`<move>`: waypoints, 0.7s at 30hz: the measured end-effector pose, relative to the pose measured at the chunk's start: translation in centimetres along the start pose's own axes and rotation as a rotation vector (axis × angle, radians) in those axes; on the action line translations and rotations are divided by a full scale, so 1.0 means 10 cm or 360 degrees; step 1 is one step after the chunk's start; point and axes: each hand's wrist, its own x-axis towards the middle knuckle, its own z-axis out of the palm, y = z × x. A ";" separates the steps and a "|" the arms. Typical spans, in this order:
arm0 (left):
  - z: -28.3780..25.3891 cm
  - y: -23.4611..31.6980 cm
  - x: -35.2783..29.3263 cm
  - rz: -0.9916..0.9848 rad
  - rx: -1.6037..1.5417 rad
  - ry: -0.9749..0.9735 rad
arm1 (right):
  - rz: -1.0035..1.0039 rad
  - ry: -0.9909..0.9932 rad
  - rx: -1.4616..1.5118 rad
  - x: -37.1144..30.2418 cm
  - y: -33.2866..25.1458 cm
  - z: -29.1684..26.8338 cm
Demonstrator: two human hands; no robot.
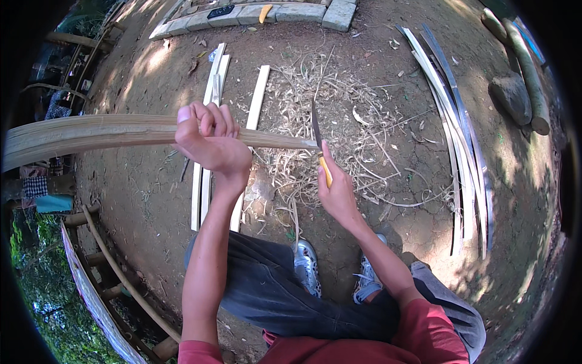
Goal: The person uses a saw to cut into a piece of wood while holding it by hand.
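Two bare hands work over bare ground: the left hand (pixel 212 138) has its fingers curled close together around one long wooden strip (pixel 91 132), which lies across the view from the far-left rim to the middle; the right hand (pixel 337 189) has its fingers wrapped around the yellow handle of one knife (pixel 319 139), one finger reaching toward the blade. The blade points to the far side and crosses right at the strip's right end; whether the two touch, I cannot tell. Beneath and beyond the hands spreads one heap of pale shavings (pixel 339 97), too many to count. Left of it lie at least two pale slats (pixel 197 194) side by side, and one separate slat (pixel 259 91) just right of them. On the right lies one long bundle (pixel 465 158) of several slats, overlapping too much to count. Two shoes (pixel 307 267) stand near, in the middle. On the far side, one flat black object (pixel 220 11) and one yellow object (pixel 265 13) rest on a row of stone blocks (pixel 301 13). At far right are two logs (pixel 530 79) and one rock (pixel 510 98).
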 end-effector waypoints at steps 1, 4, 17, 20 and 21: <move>-0.01 -0.01 0.01 0.0028 0.0019 -0.0037 | 0.0000 0.0016 0.0014 0.02 -0.07 -0.01; 0.03 0.00 0.01 0.0038 -0.0022 -0.0076 | -0.0229 -0.0069 0.0024 0.01 -0.17 0.01; -0.04 0.07 -0.02 -0.0120 -0.0288 -0.0217 | -0.0288 -0.0092 -0.0032 0.10 -0.04 0.10; 0.00 0.08 -0.07 -0.0147 -0.0385 -0.0283 | -0.0259 -0.0015 -0.0354 0.02 0.07 0.17; 0.08 0.07 -0.08 -0.0136 -0.0422 -0.0309 | -0.0151 0.0024 -0.0231 0.04 0.44 0.24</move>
